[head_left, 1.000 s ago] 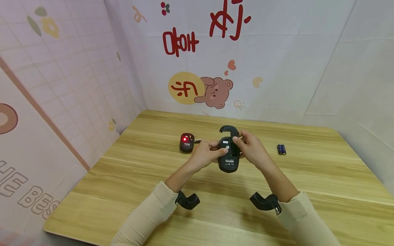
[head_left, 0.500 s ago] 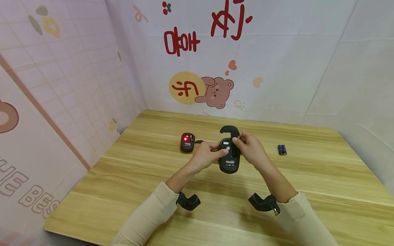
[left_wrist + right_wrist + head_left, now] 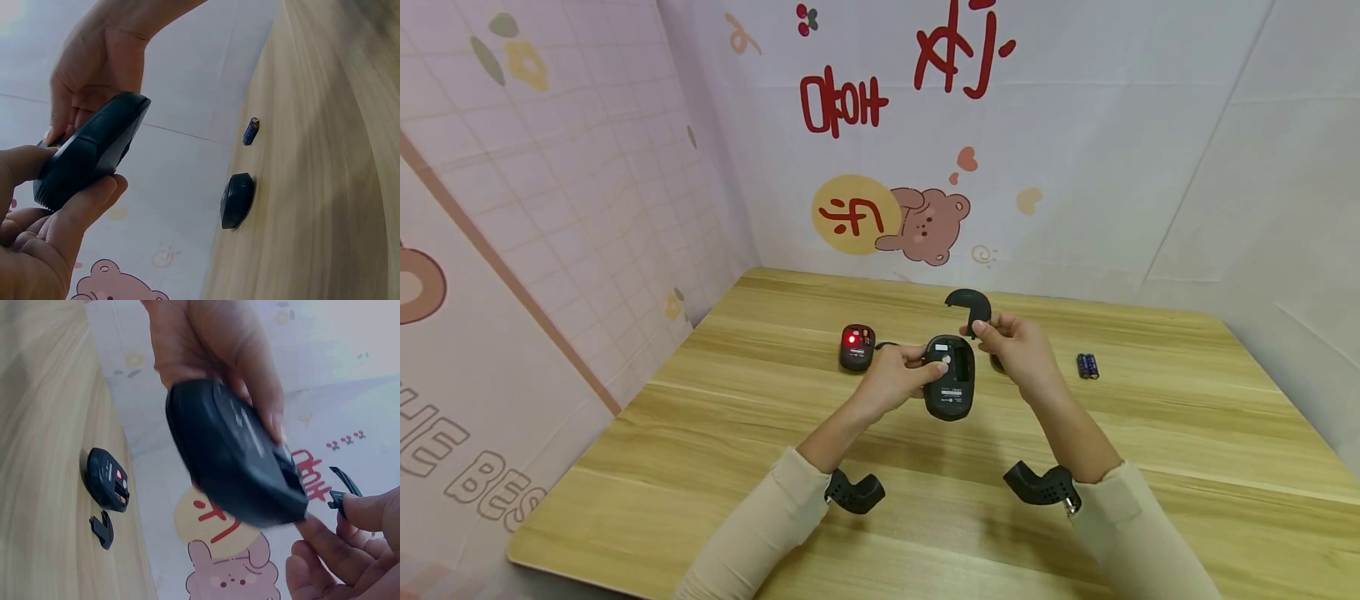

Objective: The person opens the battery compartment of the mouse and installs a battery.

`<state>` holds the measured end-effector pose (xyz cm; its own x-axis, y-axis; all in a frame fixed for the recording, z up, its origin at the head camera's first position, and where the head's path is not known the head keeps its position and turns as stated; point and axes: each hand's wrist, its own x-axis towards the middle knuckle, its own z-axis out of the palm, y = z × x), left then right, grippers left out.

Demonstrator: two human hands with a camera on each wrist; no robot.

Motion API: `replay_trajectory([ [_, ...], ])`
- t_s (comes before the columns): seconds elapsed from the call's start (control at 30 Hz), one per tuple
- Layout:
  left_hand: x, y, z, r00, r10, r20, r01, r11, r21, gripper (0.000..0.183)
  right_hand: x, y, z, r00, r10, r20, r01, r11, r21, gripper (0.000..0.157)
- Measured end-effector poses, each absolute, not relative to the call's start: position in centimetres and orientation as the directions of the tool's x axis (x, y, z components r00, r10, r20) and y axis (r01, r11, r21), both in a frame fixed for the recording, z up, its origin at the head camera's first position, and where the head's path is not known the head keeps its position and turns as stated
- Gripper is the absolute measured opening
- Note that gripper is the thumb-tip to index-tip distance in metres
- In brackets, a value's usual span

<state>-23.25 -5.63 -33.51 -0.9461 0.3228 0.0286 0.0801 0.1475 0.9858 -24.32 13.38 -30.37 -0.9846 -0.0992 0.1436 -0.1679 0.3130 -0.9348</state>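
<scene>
My left hand (image 3: 891, 379) grips a black computer mouse (image 3: 950, 396) above the table, underside up, thumb on its face. A dark, uncovered battery slot shows along the mouse's right side in the head view. Just beyond and to the right, my right hand (image 3: 1021, 350) pinches the hook-shaped black battery cover (image 3: 979, 307) between thumb and fingers. A visible gap separates the cover from the mouse. From the right wrist, the mouse (image 3: 219, 450) looks large and blurred, with the cover (image 3: 340, 487) at the right fingertips.
A second mouse (image 3: 856, 357) lies underside up at the left, its sensor glowing red, with a loose cover (image 3: 886, 344) beside it. Partly hidden behind my right hand is another black mouse (image 3: 237, 201). Two blue batteries (image 3: 1087, 366) lie farther right on the wooden table (image 3: 1187, 417).
The battery cover has come away from the held mouse, moving up and slightly right with my right hand. My left hand and the mouse have shifted slightly left.
</scene>
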Motion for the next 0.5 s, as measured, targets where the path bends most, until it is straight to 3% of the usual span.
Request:
replay_trajectory([
  [0.23, -23.5, -7.2, -32.6, -0.960, 0.273, 0.066, 0.103, 0.124, 0.987, 0.040, -25.9, 13.7, -30.8, -0.986, -0.083, 0.148, -0.166, 0.302, -0.939, 0.032],
  [0.5, -23.0, -9.2, -30.7, -0.965, 0.204, 0.162, 0.162, -0.014, 0.987, 0.034, -28.2, 14.0, -32.9, -0.995, -0.035, 0.092, -0.098, 0.352, -0.931, 0.036],
])
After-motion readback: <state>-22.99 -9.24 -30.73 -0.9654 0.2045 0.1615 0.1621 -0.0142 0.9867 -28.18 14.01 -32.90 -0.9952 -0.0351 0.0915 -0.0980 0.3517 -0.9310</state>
